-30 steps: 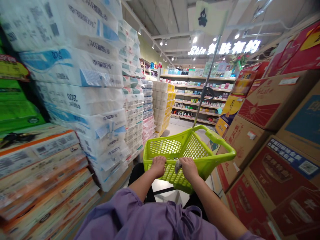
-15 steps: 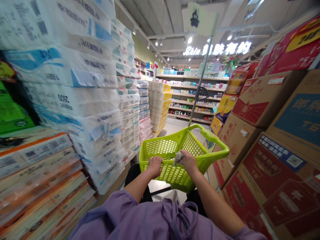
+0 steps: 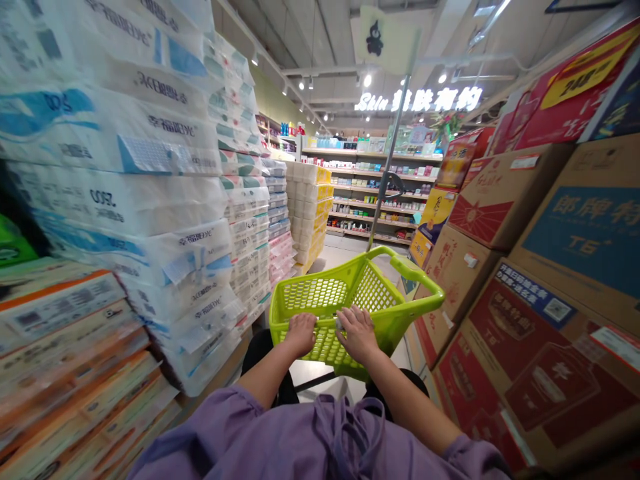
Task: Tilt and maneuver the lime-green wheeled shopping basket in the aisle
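A lime-green shopping cart basket [image 3: 400, 323] with perforated walls stands right in front of me, tilted in view, its long handle loop at the right. My left hand [image 3: 301, 333] has its fingers curled over the near rim. Just to its right, my right hand [image 3: 357, 333] lies over the same rim with its fingers bent forward. A small bit of greyish cloth [image 3: 339, 324] shows at that hand's left edge; the rest is hidden beneath the palm and fingers. The part of the basket that I can see inside holds nothing visible.
Tall stacks of wrapped tissue packs [image 3: 165, 180] rise close on the left, with orange-edged cartons [image 3: 65, 360] nearer me. Cardboard boxes [image 3: 540, 347] line the right side. A pole [image 3: 395, 140] with a flag stands beyond the basket. Ahead, pale floor [image 3: 343, 253] leads to stocked shelves [image 3: 370, 190].
My right hand has lowered from holding the grey cloth above the rim to lying over the rim, covering most of the cloth. The stacks and boxes have shifted left in view.
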The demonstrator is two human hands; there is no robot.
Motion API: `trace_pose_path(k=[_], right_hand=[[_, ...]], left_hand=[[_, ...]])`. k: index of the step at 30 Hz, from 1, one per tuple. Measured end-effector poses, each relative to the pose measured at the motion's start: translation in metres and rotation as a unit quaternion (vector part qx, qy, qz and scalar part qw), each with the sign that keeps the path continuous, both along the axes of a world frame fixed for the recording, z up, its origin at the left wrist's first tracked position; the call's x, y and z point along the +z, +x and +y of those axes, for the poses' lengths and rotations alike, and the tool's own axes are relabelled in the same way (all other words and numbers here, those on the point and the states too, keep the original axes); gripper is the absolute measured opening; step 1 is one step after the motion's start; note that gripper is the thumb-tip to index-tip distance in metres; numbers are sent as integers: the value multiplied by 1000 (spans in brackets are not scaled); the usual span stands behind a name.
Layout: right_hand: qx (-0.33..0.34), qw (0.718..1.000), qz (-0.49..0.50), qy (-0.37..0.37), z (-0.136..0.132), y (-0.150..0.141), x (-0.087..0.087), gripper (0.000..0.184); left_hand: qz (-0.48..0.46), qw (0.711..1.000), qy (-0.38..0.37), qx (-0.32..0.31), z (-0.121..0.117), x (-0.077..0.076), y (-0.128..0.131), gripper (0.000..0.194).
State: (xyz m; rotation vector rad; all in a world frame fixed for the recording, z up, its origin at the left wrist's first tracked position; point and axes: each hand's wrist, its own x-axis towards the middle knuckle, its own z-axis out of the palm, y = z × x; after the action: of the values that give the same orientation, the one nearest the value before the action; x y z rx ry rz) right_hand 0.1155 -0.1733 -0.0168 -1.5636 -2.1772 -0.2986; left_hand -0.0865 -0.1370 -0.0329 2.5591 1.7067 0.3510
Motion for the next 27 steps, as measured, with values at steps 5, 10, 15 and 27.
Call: trace_pose_path(k=[5,10,15,27], right_hand=[[43,998,20,28,13,22,-9,38],[-6,991,76,111,20,16,-26,42],[-10,997,74,33,19,-10,-15,37],[12,1000,-4,15,11,-15,-17,41]], left_hand=[[-1,1000,0,-2,0,1,0,47],[1,1000,7,-3,-2,2,2,45],[4,1000,8,-5,-2,0,2,46],[-9,1000,21,-4,-3,-3,4,47]])
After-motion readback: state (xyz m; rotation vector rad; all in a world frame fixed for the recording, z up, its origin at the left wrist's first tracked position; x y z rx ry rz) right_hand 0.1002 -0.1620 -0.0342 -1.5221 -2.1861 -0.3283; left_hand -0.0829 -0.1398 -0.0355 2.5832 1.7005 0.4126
